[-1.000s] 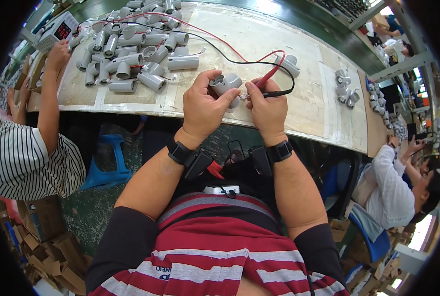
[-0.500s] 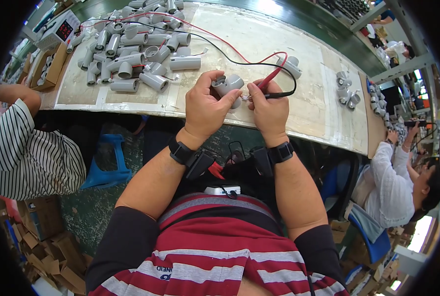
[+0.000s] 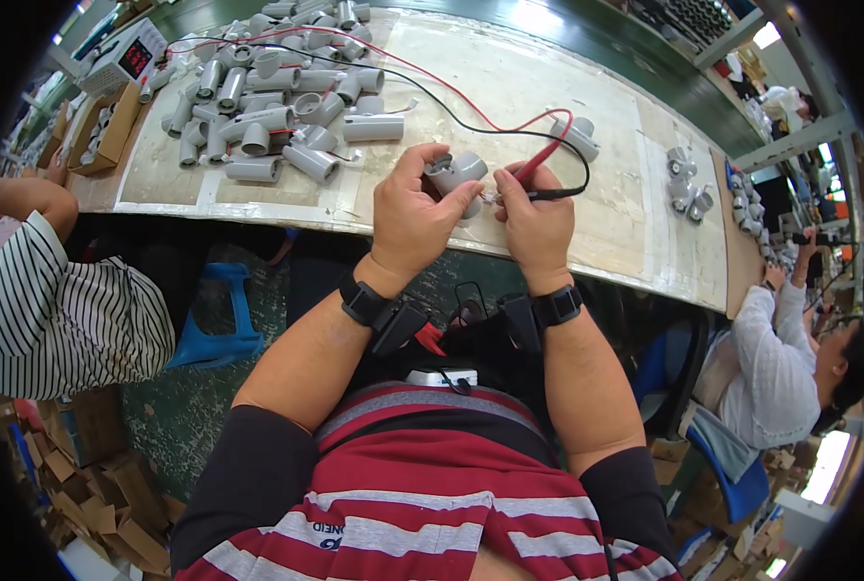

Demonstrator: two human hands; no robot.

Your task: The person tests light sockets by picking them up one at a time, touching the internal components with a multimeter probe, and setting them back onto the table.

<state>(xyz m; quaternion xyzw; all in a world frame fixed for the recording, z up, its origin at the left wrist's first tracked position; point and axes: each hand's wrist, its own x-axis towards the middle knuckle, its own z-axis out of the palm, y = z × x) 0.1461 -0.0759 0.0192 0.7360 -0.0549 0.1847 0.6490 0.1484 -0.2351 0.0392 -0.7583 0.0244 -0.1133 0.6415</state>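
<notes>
Near the table's front edge, my left hand (image 3: pixel 410 215) is closed around a grey plastic housing (image 3: pixel 468 168) with a short round branch. My right hand (image 3: pixel 536 232) pinches a red test probe (image 3: pixel 540 161) and a black test probe (image 3: pixel 552 194) together. Their tips meet a small whitish connector (image 3: pixel 490 195) between my two hands; my fingertips partly cover it, so the exact contact cannot be made out. Red and black leads run from the probes across the table to a bench power supply (image 3: pixel 124 56) with a red lit display at the far left.
Many grey housings (image 3: pixel 277 118) lie heaped at the back left, beside a cardboard box (image 3: pixel 105 128) of parts. Another housing (image 3: pixel 579 137) sits beyond my right hand, and several smaller grey pieces (image 3: pixel 687 184) stand farther right. People sit at both sides; a blue stool (image 3: pixel 221 324) is at left.
The whole view has shifted slightly, moving the scene a little to the right. Both hands keep the same grip on the housing and probes.
</notes>
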